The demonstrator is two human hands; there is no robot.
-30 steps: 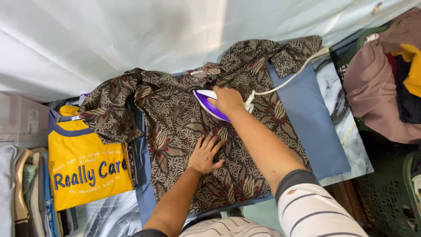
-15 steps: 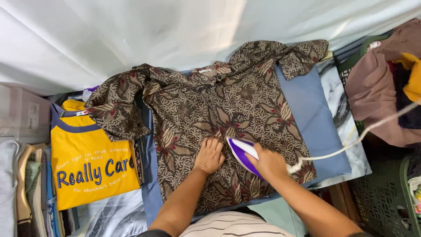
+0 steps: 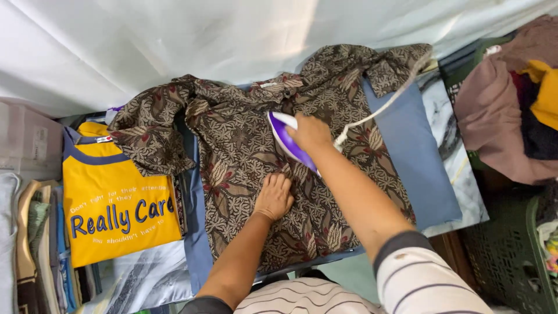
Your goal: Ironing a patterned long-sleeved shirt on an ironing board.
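Up the shirt (image 3: 256,151) again, right hand (image 3: 311,132) with iron (image 3: 289,142).

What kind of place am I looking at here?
Probably a home ironing corner: a purple iron on a patterned shirt over a blue padded board, with piled clothes beside it.

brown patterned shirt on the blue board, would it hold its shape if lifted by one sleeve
Probably not: the brown patterned shirt looks thin and floppy, its sleeve bunched. It likely slides on the blue padded board, since the left hand is pressing it flat.
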